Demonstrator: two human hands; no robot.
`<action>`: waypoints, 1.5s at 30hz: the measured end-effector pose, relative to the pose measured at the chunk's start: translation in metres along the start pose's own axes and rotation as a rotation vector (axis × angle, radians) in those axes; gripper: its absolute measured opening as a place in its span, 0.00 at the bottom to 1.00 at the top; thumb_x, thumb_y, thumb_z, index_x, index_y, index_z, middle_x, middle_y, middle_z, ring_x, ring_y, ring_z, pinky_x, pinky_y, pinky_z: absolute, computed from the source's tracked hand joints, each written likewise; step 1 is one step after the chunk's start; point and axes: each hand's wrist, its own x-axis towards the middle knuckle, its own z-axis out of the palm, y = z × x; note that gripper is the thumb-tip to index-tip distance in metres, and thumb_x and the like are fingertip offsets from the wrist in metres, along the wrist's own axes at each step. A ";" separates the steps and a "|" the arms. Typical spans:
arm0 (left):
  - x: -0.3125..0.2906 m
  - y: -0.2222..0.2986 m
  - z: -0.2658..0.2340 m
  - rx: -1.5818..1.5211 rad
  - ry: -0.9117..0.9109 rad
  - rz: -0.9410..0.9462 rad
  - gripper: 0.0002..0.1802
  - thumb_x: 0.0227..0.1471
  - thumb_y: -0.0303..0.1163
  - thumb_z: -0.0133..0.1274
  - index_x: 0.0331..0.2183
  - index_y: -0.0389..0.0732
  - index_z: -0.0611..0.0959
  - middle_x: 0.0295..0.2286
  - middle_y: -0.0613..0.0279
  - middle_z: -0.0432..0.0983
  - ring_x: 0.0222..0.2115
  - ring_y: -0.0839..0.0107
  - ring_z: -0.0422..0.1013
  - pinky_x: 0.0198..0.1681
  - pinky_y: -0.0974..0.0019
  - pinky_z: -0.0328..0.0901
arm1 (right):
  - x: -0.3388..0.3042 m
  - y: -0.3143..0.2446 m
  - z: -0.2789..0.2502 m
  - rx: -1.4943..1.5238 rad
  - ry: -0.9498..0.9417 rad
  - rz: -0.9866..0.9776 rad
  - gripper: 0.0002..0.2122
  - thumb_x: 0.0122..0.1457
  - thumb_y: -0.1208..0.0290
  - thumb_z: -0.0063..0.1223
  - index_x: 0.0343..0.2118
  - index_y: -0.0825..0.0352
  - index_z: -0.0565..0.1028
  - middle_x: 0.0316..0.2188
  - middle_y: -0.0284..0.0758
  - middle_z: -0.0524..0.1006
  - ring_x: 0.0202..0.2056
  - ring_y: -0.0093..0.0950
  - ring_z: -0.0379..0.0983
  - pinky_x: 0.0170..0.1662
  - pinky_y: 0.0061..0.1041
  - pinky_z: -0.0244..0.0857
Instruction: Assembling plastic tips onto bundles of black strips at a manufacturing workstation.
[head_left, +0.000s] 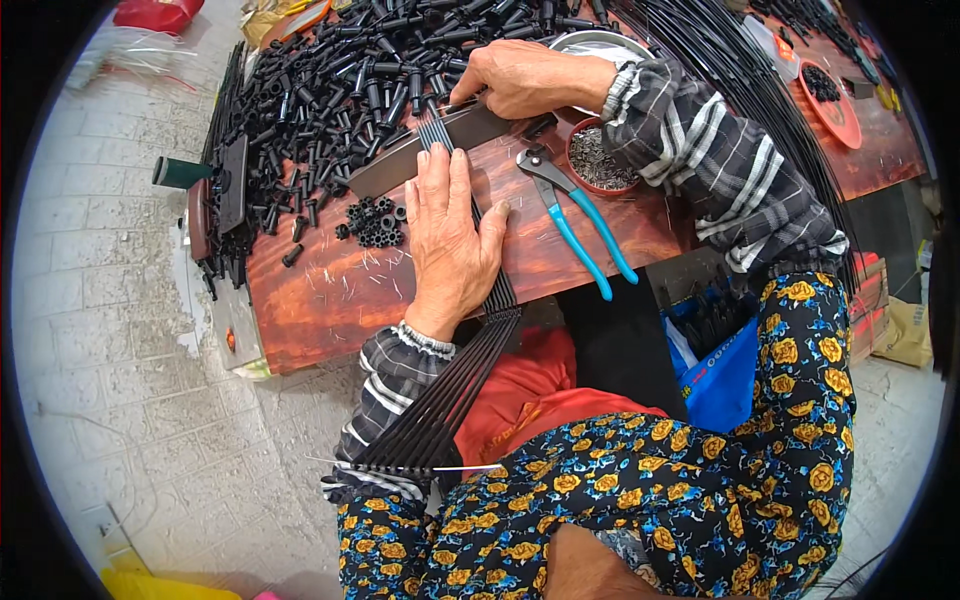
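My left hand (448, 235) lies flat, fingers stretched forward, over a narrow bundle of thin black rods (440, 410) with grey tips. Toward my lap the rods fan out, and a thin pale wire (466, 467) crosses their near ends. A brown-grey bar (385, 174) lies crosswise under or beside the tips; I cannot tell which. At the bar's far right end my right hand (525, 82) is curled, its index finger reaching left beside the tips. Whatever its other fingers hold is hidden. Pliers (580, 225) with teal handles lie right of my left hand.
Black flanged plastic tubes (330, 100) heap up at the far left. Small black ring-shaped parts (375, 222) cluster left of my left hand. A reddish bowl (598, 160) of metal bits stands beside the pliers. Long black rods (720, 70) extend along the right. An orange tray (832, 115) lies farther right.
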 end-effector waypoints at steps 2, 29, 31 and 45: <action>-0.013 -0.014 -0.008 0.051 0.002 -0.044 0.36 0.49 0.38 0.53 0.56 0.32 0.62 0.58 0.42 0.51 0.61 0.49 0.46 0.62 0.48 0.42 | 0.022 -0.010 0.015 0.053 -0.005 -0.065 0.20 0.43 0.81 0.47 0.42 0.61 0.79 0.31 0.44 0.79 0.34 0.41 0.76 0.39 0.33 0.68; -0.010 -0.010 -0.010 0.033 0.017 -0.046 0.33 0.52 0.39 0.51 0.55 0.32 0.64 0.58 0.42 0.53 0.61 0.50 0.48 0.62 0.50 0.42 | 0.028 -0.007 0.013 0.070 -0.021 -0.052 0.21 0.43 0.82 0.45 0.42 0.60 0.79 0.33 0.44 0.79 0.36 0.41 0.75 0.39 0.33 0.68; -0.010 -0.010 -0.009 0.032 0.019 -0.045 0.33 0.52 0.39 0.51 0.55 0.32 0.64 0.58 0.42 0.53 0.61 0.50 0.48 0.62 0.50 0.42 | 0.029 -0.007 0.014 0.064 -0.025 -0.050 0.21 0.43 0.82 0.45 0.42 0.60 0.79 0.33 0.43 0.79 0.36 0.40 0.75 0.40 0.33 0.68; -0.011 -0.012 -0.009 0.030 -0.011 -0.052 0.36 0.50 0.38 0.53 0.56 0.31 0.62 0.59 0.43 0.50 0.62 0.49 0.45 0.62 0.48 0.40 | 0.039 -0.007 0.020 0.102 -0.020 -0.088 0.22 0.42 0.83 0.43 0.41 0.62 0.79 0.32 0.46 0.79 0.36 0.42 0.75 0.40 0.34 0.68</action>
